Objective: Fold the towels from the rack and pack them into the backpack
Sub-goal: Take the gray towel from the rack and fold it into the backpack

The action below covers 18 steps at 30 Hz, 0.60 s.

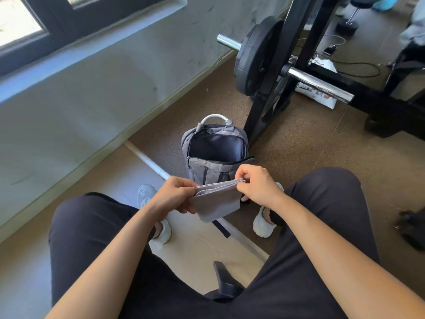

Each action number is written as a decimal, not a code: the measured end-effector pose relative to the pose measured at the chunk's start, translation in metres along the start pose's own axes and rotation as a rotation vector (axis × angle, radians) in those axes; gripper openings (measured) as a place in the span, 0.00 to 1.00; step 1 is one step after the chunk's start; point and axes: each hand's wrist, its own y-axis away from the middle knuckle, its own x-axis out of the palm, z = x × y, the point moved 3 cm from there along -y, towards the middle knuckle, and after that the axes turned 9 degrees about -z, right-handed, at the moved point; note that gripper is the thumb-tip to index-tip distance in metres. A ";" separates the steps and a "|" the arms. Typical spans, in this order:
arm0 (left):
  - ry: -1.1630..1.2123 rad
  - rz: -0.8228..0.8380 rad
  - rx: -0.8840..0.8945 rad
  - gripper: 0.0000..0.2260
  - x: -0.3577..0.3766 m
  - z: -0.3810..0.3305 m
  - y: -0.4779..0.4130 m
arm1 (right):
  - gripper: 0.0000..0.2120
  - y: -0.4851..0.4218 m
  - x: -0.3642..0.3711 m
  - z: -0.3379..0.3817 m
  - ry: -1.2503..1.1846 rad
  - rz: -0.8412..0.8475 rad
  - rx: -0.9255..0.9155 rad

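Left hand (173,196) and right hand (257,185) pinch folded grey towel (216,203) top corners, frame centre; open backpack (216,155) just above.

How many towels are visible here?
1: a folded grey cloth towel, pinched between the left hand and right hand, in front of the open grey fabric backpack. Others may lie hidden inside it.

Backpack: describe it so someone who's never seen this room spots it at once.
Find the black weight rack on the right. At its foot, on the brown floor, stands the backpack, just beyond the towel. It is grey, upright, its top unzipped onto a dark lining.
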 end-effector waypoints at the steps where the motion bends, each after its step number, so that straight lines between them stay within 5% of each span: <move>1: 0.033 -0.021 0.015 0.17 0.000 -0.002 0.001 | 0.03 0.001 0.002 0.001 -0.031 0.026 0.024; 7: 0.188 -0.238 0.076 0.17 -0.005 -0.005 -0.005 | 0.11 0.001 0.008 0.004 -0.023 0.118 -0.061; 13: 0.168 -0.262 0.144 0.11 -0.003 -0.008 -0.004 | 0.07 0.005 0.021 0.010 -0.014 0.145 -0.177; 18: 0.242 -0.267 0.227 0.10 -0.011 -0.011 -0.006 | 0.11 0.008 0.014 0.015 -0.240 0.187 -0.122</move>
